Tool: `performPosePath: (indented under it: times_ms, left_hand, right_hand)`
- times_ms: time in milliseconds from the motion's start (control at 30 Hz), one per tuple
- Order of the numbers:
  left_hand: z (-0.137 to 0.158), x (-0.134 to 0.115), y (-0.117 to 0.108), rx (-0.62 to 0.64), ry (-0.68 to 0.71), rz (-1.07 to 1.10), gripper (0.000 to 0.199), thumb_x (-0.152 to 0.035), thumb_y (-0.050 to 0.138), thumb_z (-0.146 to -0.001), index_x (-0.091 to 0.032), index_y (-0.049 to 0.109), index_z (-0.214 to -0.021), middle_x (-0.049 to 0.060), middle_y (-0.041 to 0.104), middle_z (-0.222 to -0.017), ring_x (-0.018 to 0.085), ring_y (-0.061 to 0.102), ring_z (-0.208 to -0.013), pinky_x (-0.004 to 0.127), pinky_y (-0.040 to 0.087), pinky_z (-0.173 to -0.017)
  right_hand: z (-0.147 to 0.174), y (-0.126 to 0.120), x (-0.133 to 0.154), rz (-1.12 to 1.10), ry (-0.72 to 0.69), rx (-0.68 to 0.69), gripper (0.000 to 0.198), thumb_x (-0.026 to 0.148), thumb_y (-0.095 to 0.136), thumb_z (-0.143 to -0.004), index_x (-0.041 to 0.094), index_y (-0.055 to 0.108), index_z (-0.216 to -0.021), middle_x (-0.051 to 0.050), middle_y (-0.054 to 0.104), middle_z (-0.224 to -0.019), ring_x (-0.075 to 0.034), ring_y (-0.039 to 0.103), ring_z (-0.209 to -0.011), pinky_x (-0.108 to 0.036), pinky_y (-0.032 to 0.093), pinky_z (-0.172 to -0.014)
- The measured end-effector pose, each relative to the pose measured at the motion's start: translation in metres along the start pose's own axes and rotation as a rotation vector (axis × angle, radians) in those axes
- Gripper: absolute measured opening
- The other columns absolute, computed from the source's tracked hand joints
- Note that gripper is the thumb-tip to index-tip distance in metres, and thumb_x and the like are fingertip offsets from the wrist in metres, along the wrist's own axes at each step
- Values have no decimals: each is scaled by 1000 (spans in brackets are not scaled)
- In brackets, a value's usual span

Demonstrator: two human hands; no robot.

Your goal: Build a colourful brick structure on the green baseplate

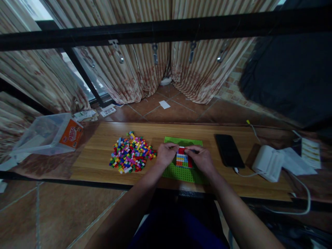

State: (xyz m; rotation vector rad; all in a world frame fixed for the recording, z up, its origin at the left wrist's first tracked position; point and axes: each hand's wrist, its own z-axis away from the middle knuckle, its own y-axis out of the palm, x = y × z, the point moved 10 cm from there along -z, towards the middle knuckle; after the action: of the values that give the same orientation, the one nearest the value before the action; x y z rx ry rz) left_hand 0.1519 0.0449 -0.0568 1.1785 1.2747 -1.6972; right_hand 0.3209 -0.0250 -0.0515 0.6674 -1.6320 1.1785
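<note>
Both hands, left hand [166, 154] and right hand [201, 158], pinch the small brick block [182, 159] on the green plate [181, 173].

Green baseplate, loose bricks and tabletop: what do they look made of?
Green baseplate: looks like moulded plastic, matte, with a fine stud grid. Loose bricks: probably plastic too, in bright solid colours with blocky shapes. Tabletop: wood or wood-look laminate, with visible grain and a soft sheen; I cannot tell which.
</note>
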Motion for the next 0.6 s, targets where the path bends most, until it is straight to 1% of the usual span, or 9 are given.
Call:
performPosePath:
  times_ms: [133,200,300,400,467,600]
  left_hand:
    - [-1,4,2,0,3,46,16,-22,64,-78,-19,79,-84,1,73,-69,15,66,-68,23,51,-63]
    - [-1,6,3,9,-26,85,15,-21,65,-77,-19,79,-83,1,72,-66,14,65,-66,23,51,-62]
    - [0,13,5,30,-141,213,12,-20,68,-75,-18,78,-80,-1,68,-60,12,61,-59,22,49,-57]
    - [1,18,8,64,-267,336,7,-18,70,-73,-15,76,-75,-1,65,-55,10,56,-51,21,47,-54]
    - [1,16,9,89,-304,365,5,-18,73,-71,-13,74,-72,-1,63,-54,8,54,-48,21,46,-52]
    - [0,15,8,115,-342,380,9,-18,77,-67,-11,72,-69,0,61,-51,7,52,-46,21,47,-52]
  right_hand:
    - [-1,1,-3,-22,-1,15,29,49,69,-72,23,77,-83,-5,75,-89,-22,67,-84,-38,51,-81]
    - [-1,1,-3,-29,-4,14,30,50,69,-73,23,77,-82,-5,75,-88,-23,67,-85,-39,50,-82]
    - [-1,1,-3,-33,6,-6,30,51,69,-73,23,77,-80,-5,75,-87,-23,67,-85,-39,50,-83]
    - [-1,0,-3,-52,38,-26,29,49,70,-71,23,77,-79,-5,76,-87,-23,68,-83,-39,51,-81]
    - [-1,0,-4,-73,79,-35,28,48,71,-69,22,78,-78,-5,76,-84,-22,68,-80,-37,51,-78]
    - [-1,4,-6,-131,152,-35,26,46,74,-65,22,78,-75,-4,75,-77,-21,67,-72,-34,51,-71]
